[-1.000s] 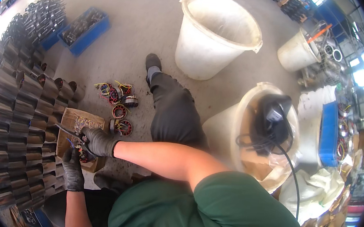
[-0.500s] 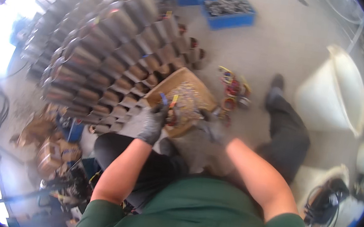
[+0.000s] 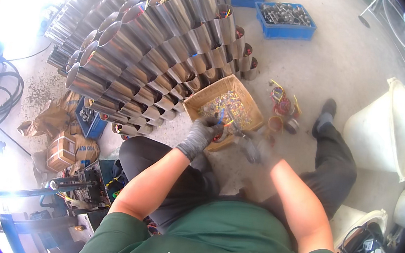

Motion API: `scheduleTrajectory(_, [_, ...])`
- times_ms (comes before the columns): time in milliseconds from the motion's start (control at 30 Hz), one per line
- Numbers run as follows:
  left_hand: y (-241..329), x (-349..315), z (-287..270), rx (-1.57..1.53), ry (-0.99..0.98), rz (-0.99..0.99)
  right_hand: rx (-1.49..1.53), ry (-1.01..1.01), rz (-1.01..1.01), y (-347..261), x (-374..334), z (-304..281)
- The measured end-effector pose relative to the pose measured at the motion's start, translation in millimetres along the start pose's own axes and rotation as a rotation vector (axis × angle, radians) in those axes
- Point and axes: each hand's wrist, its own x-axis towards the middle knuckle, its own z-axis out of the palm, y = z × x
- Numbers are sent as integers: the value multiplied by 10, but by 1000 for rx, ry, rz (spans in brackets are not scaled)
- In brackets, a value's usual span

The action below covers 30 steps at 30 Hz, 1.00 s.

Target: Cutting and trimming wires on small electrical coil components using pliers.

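Left hand in grey glove [image 3: 199, 137] at near side of tan open-topped cardboard box [image 3: 210, 93], fingers pinching red wire-wound ring with coloured leads [image 3: 218, 135]. Right gloved hand [image 3: 258, 150], blurred, right of box's near corner, fingers closed round slim grey metal hand tool [image 3: 233, 120]; exact finger placing cannot be told. Multicoloured wire clippings [image 3: 226, 101] inside box. Stacked shiny metal tubes [image 3: 160, 39] left of box; more red wound rings [image 3: 281, 106] on floor right of box.

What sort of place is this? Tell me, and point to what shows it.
Probably a factory or assembly workshop: rows of shiny metal cylinders, a blue bin full of metal parts, and wired, coil-like parts on the ground.
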Motion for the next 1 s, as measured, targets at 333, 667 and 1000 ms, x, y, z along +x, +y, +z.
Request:
scheduleTrajectory(333, [33,-75,50,-390,17,28,-287,9,-99,96,-90,138])
scheduleTrajectory(667, [-127,124,43,-573,138,-65,92,227,-268,539,344,-103])
scheduleTrajectory(1000, [-207,103,66,-244,110,44,-607,109,-540,660,545,-332])
